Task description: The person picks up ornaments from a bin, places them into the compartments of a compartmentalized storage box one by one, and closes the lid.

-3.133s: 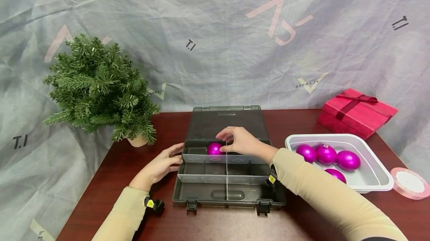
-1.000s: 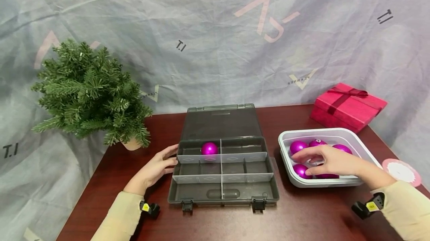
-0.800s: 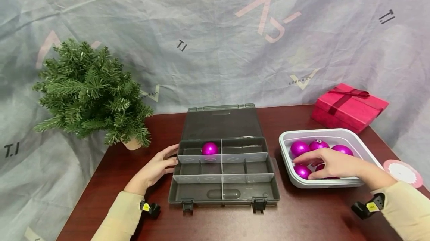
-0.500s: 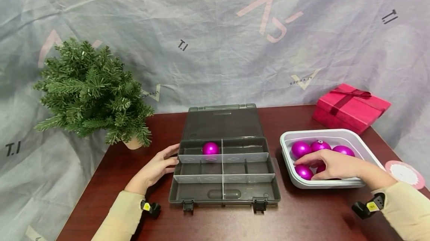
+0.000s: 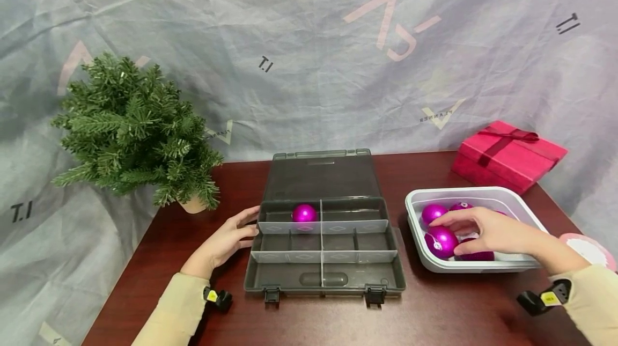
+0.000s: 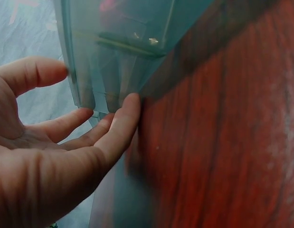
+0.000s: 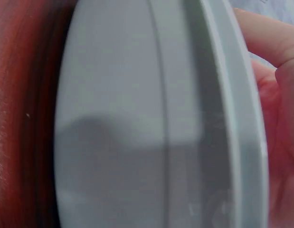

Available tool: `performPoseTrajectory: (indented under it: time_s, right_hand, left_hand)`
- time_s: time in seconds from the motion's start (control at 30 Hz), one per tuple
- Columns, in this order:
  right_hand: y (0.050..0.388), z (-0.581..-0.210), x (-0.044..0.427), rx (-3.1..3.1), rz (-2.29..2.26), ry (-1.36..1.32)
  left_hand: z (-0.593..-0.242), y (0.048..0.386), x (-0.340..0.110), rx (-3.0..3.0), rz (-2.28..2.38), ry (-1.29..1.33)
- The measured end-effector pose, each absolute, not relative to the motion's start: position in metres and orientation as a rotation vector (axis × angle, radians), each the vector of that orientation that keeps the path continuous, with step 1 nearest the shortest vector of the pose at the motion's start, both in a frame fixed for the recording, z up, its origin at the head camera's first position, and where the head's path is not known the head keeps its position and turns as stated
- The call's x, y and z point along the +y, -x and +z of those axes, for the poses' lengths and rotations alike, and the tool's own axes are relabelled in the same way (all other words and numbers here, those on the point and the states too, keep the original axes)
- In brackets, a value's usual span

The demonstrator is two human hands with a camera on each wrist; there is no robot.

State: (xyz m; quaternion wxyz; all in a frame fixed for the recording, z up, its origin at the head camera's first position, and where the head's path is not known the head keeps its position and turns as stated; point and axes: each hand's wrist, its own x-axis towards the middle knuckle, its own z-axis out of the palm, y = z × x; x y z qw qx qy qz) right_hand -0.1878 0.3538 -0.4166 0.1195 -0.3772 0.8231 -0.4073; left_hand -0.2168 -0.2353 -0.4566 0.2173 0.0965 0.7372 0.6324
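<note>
In the head view, my right hand [image 5: 504, 237] pinches a magenta Christmas bauble [image 5: 441, 243] between thumb and fingers, over the left side of a white plastic tub [image 5: 487, 266]. The bauble's cap and a loop of string face forward. Other magenta baubles [image 5: 434, 213] lie in the tub, partly hidden by the hand. My left hand [image 5: 223, 243] rests its fingertips on the left wall of a grey, see-through compartment box [image 5: 285, 277], also seen in the left wrist view. One bauble [image 5: 304, 214] sits in its back left compartment. The tub wall fills most of the right wrist view.
The box's lid [image 5: 321, 177] lies folded back behind it. A small artificial Christmas tree [image 5: 140, 131] stands at the left. A red gift box [image 5: 509, 155] is behind the tub, and a pink ribbon spool [image 5: 586, 249] at its right. Grey cloth hangs behind the table.
The right hand let go of a bauble in the box's back left compartment and moved right to the tub. It has since taken hold of another bauble and turned it. The left hand stayed.
</note>
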Motion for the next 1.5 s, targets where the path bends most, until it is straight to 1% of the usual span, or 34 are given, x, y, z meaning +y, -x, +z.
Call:
performPoseTrajectory:
  time_s: [0.37,0.63,0.77,1.17,1.5]
  right_hand:
    - [0.188,-0.394,0.351,2.496,-1.324,1.103]
    - [0.190,-0.376,0.345,2.745,-1.184,0.978]
    - [0.194,-0.369,0.339,2.682,-1.262,0.927]
    - [0.210,-0.352,0.293,2.617,-1.419,0.818]
    - [0.230,-0.346,0.243,2.654,-1.348,0.908]
  left_hand:
    - [-0.454,0.218,-0.232,2.030,1.771,-0.249]
    - [-0.454,0.216,-0.233,2.026,1.776,-0.238]
    - [-0.454,0.217,-0.233,2.012,1.793,-0.228]
    - [-0.455,0.216,-0.232,1.976,1.821,-0.186]
    - [-0.453,0.217,-0.231,1.948,1.839,-0.183]
